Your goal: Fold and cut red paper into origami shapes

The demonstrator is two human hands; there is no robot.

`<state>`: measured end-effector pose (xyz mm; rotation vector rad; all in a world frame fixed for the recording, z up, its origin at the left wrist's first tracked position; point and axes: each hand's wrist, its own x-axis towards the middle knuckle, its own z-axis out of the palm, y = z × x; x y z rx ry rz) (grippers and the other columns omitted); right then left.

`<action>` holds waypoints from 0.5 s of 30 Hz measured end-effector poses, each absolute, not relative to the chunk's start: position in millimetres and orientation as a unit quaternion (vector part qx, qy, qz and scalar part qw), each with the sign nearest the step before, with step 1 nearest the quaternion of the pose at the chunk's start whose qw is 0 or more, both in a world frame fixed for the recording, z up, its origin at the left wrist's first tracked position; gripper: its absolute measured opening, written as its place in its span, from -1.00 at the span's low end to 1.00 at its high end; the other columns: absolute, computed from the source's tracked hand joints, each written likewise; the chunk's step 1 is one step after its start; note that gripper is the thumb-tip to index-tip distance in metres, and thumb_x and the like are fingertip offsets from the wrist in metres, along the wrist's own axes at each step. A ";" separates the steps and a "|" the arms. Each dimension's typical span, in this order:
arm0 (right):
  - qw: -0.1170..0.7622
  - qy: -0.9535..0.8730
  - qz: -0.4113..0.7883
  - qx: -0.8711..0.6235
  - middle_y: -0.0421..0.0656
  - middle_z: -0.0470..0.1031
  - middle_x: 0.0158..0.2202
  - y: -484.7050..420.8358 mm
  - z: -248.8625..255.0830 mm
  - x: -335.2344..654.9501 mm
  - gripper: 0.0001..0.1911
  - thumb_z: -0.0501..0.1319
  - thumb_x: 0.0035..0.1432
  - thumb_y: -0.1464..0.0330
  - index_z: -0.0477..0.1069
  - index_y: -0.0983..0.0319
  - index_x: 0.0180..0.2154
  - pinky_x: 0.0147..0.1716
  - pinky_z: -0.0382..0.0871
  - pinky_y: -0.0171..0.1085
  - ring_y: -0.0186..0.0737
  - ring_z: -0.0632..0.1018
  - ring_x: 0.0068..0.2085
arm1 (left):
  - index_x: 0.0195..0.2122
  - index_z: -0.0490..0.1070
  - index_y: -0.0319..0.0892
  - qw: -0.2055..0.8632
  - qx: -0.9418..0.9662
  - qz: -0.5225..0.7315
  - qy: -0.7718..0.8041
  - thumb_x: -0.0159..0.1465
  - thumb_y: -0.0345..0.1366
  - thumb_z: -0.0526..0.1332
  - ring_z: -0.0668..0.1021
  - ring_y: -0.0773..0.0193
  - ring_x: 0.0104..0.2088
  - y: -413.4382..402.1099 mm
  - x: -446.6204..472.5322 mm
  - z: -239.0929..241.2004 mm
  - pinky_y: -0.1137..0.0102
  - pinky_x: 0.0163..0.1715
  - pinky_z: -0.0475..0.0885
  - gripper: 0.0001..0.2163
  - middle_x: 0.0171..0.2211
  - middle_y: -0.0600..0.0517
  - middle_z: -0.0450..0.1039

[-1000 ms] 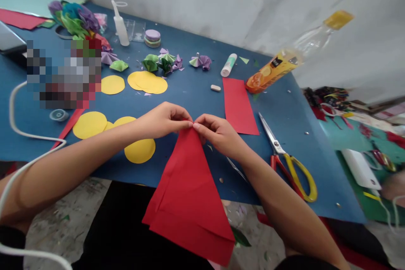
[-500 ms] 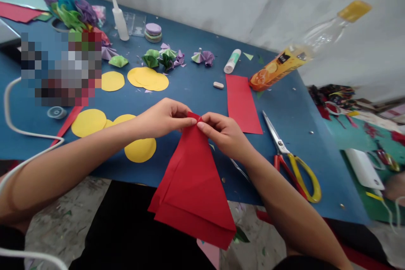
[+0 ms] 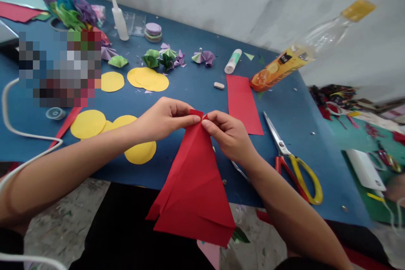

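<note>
Red paper [image 3: 196, 185], layered and gathered at its top, fans out downward over the table's front edge and my lap. My left hand [image 3: 167, 118] pinches the top edge between thumb and fingers. Right beside it, my right hand [image 3: 226, 133] pinches the same gathered end, the two thumbs almost touching. A flat red paper rectangle [image 3: 244, 105] lies beyond my right hand. To its right rest large scissors [image 3: 284, 152] with one red and one yellow handle. Yellow paper circles [image 3: 87, 123] lie around my left forearm, which partly covers some of them.
An orange drink bottle [image 3: 284, 63] leans at the back right, near a glue stick [image 3: 233, 61] and an eraser [image 3: 219, 85]. Folded green and purple paper pieces [image 3: 167, 57], a white squeeze bottle [image 3: 119, 21] and round tins [image 3: 153, 32] stand behind. A white cable [image 3: 25, 131] crosses the left side.
The red paper's lower layers have shifted, and its lower left corner hangs further out. At the top, my fingers have spread slightly, and more of the red edge shows by my left thumb.
</note>
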<state>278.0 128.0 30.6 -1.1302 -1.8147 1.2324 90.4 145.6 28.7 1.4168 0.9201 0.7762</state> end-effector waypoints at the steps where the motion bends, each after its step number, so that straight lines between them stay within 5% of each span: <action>1: 0.334 -0.695 0.468 -0.431 -0.29 0.19 -0.54 127.9 30.9 277.9 -0.81 0.12 0.19 0.24 0.30 0.21 -0.41 -0.57 0.08 -0.36 -0.40 0.19 -0.53 | -0.40 0.50 -0.26 0.603 0.606 0.336 0.396 0.13 -0.20 0.25 0.52 0.35 -0.46 145.4 90.5 29.3 0.48 -0.48 0.40 -0.80 -0.49 0.06 0.50; 15: 0.336 -0.695 0.475 -0.422 -0.29 0.19 -0.54 126.5 36.5 278.5 -0.81 0.14 0.19 0.27 0.27 0.21 -0.43 -0.58 0.10 -0.38 -0.41 0.20 -0.54 | -0.48 0.44 -0.25 0.680 0.553 0.286 0.388 0.03 -0.16 0.37 0.51 0.35 -0.43 142.9 89.6 37.6 0.44 -0.40 0.42 -0.76 -0.49 0.08 0.48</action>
